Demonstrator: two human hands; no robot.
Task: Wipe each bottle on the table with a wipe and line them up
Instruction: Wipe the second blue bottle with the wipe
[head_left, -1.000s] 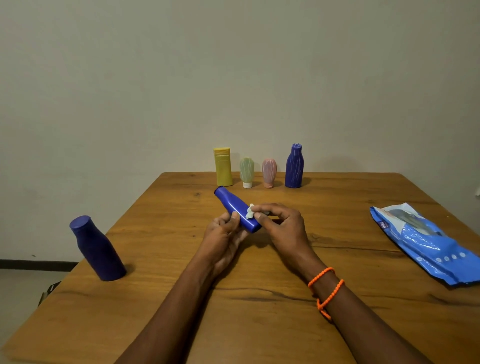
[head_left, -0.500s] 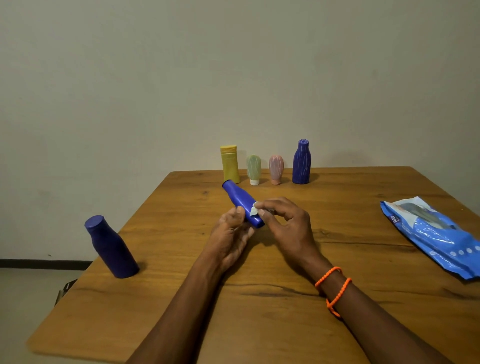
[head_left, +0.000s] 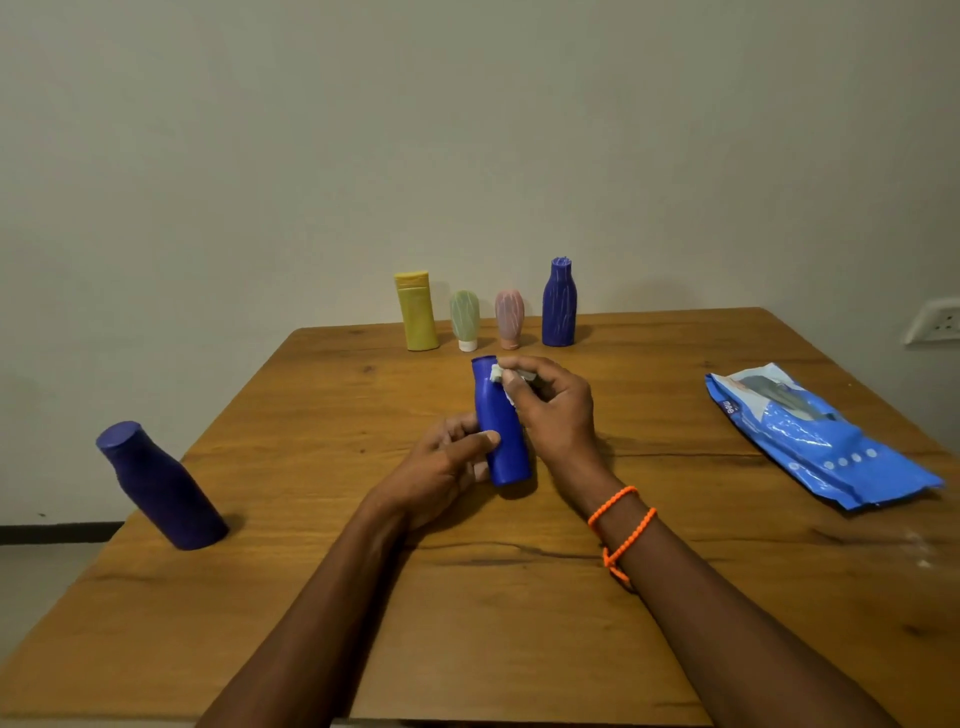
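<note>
While the left hand grips the lower body of a blue bottle over the middle of the wooden table, its long axis stands nearly upright, cap end pointing toward the far edge and tipped slightly left. The right hand pinches a crumpled white wipe against the bottle's shoulder, apparently just below the cap. Four bottles stand in a row along the far edge before a plain wall, a dark purple bottle near the left edge, a blue wipes packet toward the right edge.
</note>
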